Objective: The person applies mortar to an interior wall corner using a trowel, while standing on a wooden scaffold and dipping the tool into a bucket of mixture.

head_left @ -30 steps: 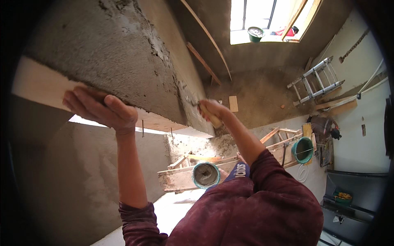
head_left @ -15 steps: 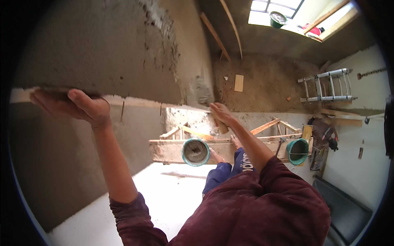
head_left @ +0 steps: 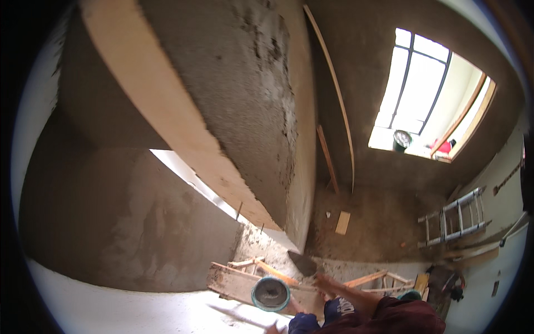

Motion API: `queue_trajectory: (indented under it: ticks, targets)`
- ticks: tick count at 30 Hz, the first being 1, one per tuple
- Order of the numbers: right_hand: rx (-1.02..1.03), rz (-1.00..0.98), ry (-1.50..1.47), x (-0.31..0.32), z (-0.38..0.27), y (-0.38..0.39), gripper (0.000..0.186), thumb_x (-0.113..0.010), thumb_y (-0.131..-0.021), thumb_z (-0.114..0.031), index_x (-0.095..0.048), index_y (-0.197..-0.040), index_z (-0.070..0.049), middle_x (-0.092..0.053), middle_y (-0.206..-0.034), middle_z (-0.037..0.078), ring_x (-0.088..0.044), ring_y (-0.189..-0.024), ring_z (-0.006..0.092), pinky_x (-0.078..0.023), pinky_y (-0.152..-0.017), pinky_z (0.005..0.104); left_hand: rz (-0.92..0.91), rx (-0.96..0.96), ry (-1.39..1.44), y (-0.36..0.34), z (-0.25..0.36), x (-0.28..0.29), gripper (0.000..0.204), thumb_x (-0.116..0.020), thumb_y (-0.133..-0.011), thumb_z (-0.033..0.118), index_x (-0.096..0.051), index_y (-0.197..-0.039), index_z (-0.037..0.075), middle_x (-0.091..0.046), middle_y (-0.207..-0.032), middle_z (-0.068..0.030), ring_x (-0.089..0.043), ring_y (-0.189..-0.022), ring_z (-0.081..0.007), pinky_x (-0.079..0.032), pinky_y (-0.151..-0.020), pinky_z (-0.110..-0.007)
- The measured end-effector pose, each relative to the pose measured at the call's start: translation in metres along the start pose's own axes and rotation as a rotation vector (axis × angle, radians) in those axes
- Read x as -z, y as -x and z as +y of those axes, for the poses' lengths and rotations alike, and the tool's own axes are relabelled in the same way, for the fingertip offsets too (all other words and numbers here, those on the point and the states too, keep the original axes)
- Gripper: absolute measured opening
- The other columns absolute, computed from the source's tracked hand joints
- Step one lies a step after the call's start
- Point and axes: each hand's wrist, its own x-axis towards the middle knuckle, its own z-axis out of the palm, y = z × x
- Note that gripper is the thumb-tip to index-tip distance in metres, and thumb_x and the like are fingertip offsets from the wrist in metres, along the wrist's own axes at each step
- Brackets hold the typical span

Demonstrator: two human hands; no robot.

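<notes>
The left hand [head_left: 272, 329], hold unclear, has left the board [head_left: 146, 83]; the right hand [head_left: 325, 284], clamped on a trowel [head_left: 302, 264], has lowered.

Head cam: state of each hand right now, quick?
Left hand: just a sliver at the picture's lower edge; open or closed can't be told.
Right hand: closed, holding the trowel.

At lower centre, the trowel [head_left: 302, 264] has a dull, dark metal blade and the bucket [head_left: 271, 308] looks like plastic. The long board [head_left: 139, 72] from upper left is smooth, matt wood beside rough, grainy plaster [head_left: 222, 83]. The ladder [head_left: 453, 234] at right is pale metal; the sleeve [head_left: 397, 315] at lower right, matt cloth.
</notes>
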Motion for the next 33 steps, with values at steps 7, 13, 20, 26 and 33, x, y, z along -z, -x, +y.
queue_trajectory:
  ticks: [7, 13, 20, 26, 33]
  targets:
    - [0.059, -0.265, 0.887, -0.025, 0.042, -0.062, 0.047, -0.060, -0.084, -0.031, -0.048, -0.123, -0.007, -0.063, -0.101, 0.016, -0.064, -0.085, 0.0232, -0.052, -0.064, 0.0362, -0.310, 0.096, 0.395, 0.096, 0.074, -0.176, 0.104, -0.056, -0.077, 0.064, -0.011, -0.145, 0.000, -0.018, -0.148, -0.0279, -0.015, -0.139, -0.0403, -0.013, -0.113, -0.045]
    - [0.246, -0.318, 1.212, -0.102, -0.050, -0.125, 0.026, -0.055, -0.084, -0.014, -0.053, -0.107, 0.000, -0.060, -0.108, 0.022, -0.064, -0.095, 0.0349, -0.054, -0.080, 0.0428, -0.387, 0.755, 0.269, 0.082, 0.141, -0.087, 0.085, -0.057, -0.077, 0.064, -0.019, -0.147, 0.032, -0.005, -0.151, -0.0264, -0.007, -0.140, -0.0418, -0.021, -0.105, -0.062]
    - [0.294, -0.284, 1.413, -0.208, 0.011, -0.249, 0.026, -0.051, -0.087, -0.008, -0.053, -0.110, 0.003, -0.062, -0.104, 0.021, -0.063, -0.099, 0.0334, -0.054, -0.080, 0.0393, -0.077, 0.692, 0.242, 0.076, 0.099, -0.149, 0.067, -0.061, -0.081, 0.042, -0.041, -0.138, 0.016, -0.021, -0.151, -0.0166, -0.015, -0.139, -0.0396, -0.019, -0.107, -0.059]
    - [0.217, -0.193, 1.408, -0.259, 0.090, -0.270, 0.026, -0.053, -0.082, -0.004, -0.051, -0.106, 0.006, -0.062, -0.101, 0.023, -0.064, -0.097, 0.0332, -0.054, -0.079, 0.0390, -0.061, 0.689, 0.362, 0.068, 0.092, -0.151, 0.061, -0.062, -0.079, 0.037, -0.048, -0.133, 0.012, -0.029, -0.147, -0.0180, -0.022, -0.138, -0.0383, -0.019, -0.109, -0.056]
    - [0.177, -0.343, 0.935, -0.255, 0.097, -0.254, 0.033, -0.052, -0.085, -0.019, -0.048, -0.108, 0.005, -0.059, -0.101, 0.030, -0.059, -0.096, 0.0441, -0.048, -0.079, 0.0487, -0.127, 0.735, 0.403, 0.068, 0.080, -0.144, 0.059, -0.064, -0.078, 0.035, -0.050, -0.131, 0.012, -0.032, -0.146, -0.0150, -0.023, -0.138, -0.0357, -0.018, -0.111, -0.051]
